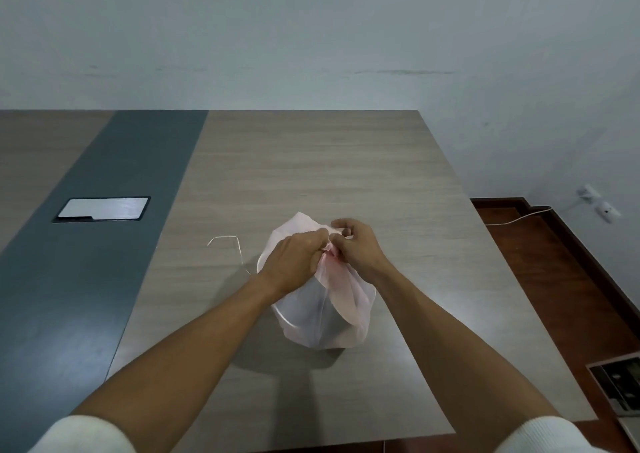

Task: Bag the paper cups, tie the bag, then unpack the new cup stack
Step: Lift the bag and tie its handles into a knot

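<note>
A translucent pinkish-white plastic bag (325, 317) stands on the wooden table (311, 161), bulging with contents that I cannot make out through the plastic. My left hand (294, 262) and my right hand (353, 244) meet at the gathered top of the bag, and both pinch the bunched plastic there. A loose flap of the bag sticks up behind my fingers. A thin white string (228, 244) lies on the table just left of the bag. No separate cup stack shows.
A dark grey strip (104, 244) runs along the table's left part, with a silver cable hatch (102, 208) set in it. Right of the table lie a red-brown floor, a white cable (519, 217) and a wall socket (597, 203). A device (620, 383) sits at the lower right.
</note>
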`<state>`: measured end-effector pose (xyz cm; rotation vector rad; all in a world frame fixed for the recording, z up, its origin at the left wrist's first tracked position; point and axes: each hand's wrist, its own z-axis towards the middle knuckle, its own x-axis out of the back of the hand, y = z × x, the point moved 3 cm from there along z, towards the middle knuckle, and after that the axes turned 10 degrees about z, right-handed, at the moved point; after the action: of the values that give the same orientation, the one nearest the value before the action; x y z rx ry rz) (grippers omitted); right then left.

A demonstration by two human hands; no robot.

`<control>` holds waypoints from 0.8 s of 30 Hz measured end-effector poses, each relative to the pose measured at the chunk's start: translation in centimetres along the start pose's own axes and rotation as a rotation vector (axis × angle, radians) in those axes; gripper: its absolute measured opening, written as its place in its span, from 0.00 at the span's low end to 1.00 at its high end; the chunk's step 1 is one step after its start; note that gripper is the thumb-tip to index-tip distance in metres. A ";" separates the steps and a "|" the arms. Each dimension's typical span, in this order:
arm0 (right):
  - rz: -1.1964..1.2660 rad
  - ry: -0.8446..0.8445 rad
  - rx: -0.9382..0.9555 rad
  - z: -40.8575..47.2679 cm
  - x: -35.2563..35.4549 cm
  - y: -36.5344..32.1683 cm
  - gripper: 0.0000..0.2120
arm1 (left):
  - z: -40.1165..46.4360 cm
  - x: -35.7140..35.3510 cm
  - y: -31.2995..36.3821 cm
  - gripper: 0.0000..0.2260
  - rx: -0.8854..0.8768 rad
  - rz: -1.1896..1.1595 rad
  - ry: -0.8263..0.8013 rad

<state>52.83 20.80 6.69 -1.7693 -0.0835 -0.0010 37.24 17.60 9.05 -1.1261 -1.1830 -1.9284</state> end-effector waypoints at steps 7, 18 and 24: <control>0.071 0.078 0.088 -0.8 -0.2 1.0 0.07 | 1.2 0.4 -1.2 0.10 0.440 -0.804 -0.205; -0.271 -0.130 0.239 -1.6 0.0 0.4 0.10 | 1.2 -0.2 -2.8 0.08 0.588 -0.867 -0.119; -0.595 -0.125 0.265 -1.5 2.2 0.4 0.05 | 1.2 1.3 -5.4 0.11 0.681 -0.483 0.043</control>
<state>55.14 19.35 6.73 -1.4234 -0.6675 -0.2967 32.68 20.88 8.42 -0.4573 -2.0133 -1.6212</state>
